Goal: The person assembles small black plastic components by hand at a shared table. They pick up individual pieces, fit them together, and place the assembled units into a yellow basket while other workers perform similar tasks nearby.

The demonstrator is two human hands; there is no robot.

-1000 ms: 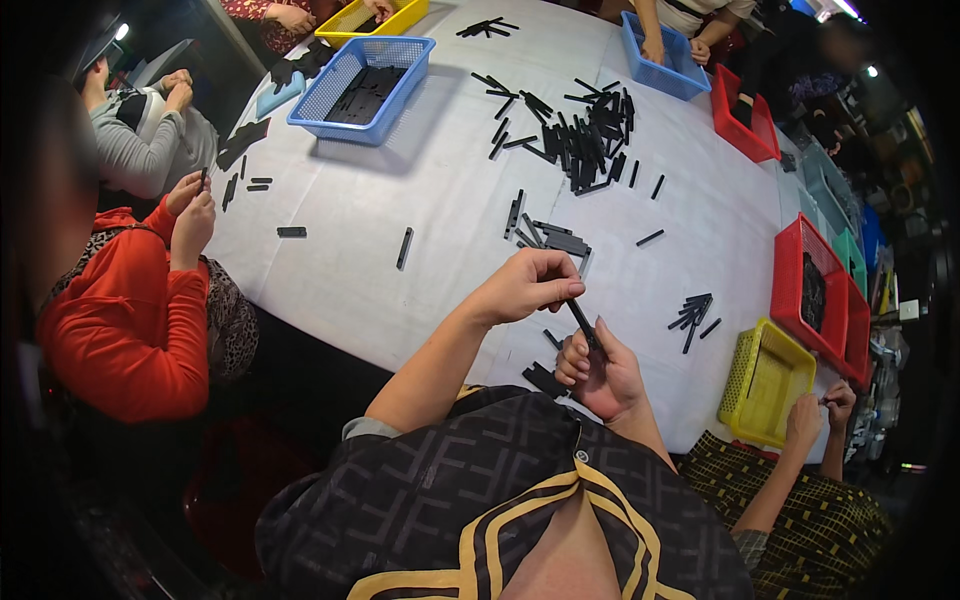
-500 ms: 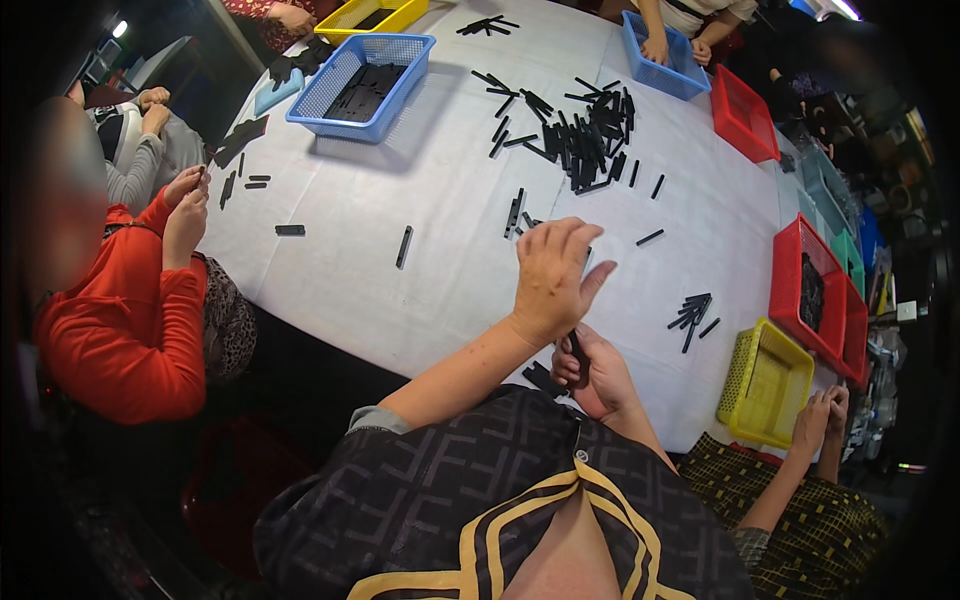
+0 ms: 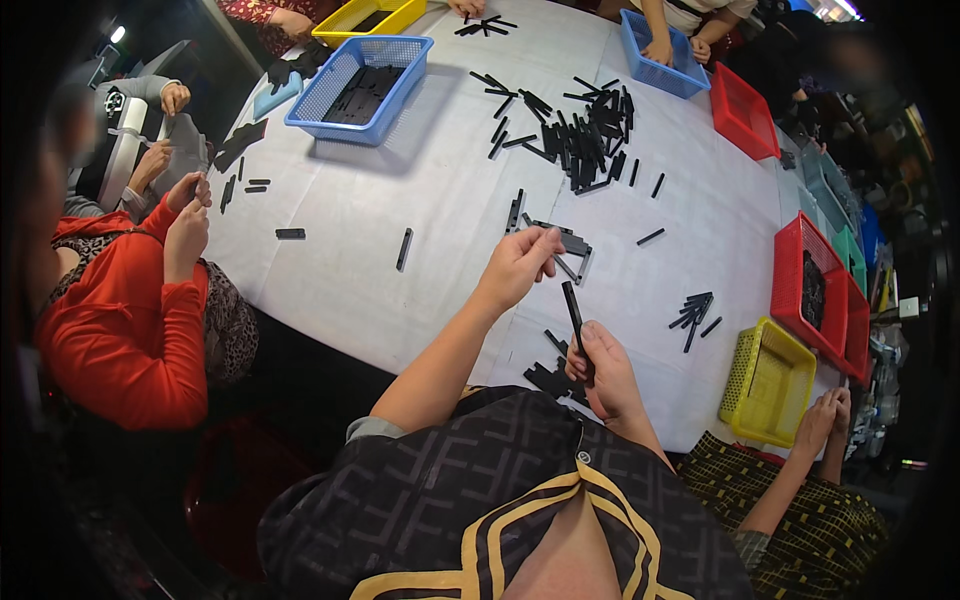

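My right hand, low in the middle, grips a slim black bar that stands up out of the fist. My left hand is a little farther off and to the left, with its fingertips pinched together. Whatever lies in that pinch is too small to make out. Just past the left fingertips are several flat black pieces. Another group of black pieces lies close to my body, partly behind the right hand.
A large heap of black bars covers the far middle of the white table. Around it stand blue baskets, a red basket and a yellow basket. People sit at both sides; one wears an orange-red top.
My left hand has moved away from the right hand, up and left, its spread fingers now pinched. The right hand has risen slightly, showing more of the black bar.
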